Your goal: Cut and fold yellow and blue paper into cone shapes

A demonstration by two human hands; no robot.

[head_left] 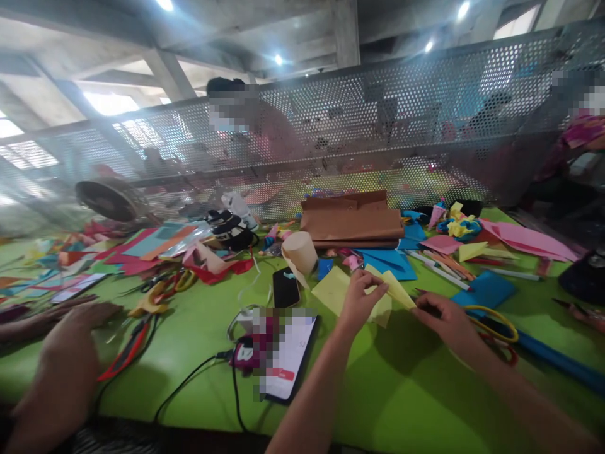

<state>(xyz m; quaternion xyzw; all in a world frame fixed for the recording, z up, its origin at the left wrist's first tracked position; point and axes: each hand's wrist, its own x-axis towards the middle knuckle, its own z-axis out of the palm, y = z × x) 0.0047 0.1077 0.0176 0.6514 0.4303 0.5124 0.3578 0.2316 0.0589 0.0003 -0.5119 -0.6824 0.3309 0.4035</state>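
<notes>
A piece of yellow paper [396,288] is stretched between my two hands above the green table. My left hand [362,299] pinches its left side between thumb and fingers. At the paper's lower right corner, my right hand [439,318] grips it with bent fingers. More yellow paper [331,289] shows behind my left hand; whether it is a separate sheet I cannot tell. Blue paper [390,263] lies just beyond. Yellow-handled scissors [496,321] rest under my right wrist, near another blue sheet [491,290].
A lit phone [293,359] with cables lies left of my left forearm, a dark phone [285,288] and tape roll [301,252] beyond. Brown folded material [350,221] sits before a perforated metal screen [425,113]. A co-worker's arm [61,366] reaches in at left, near an orange-black cutter [127,347].
</notes>
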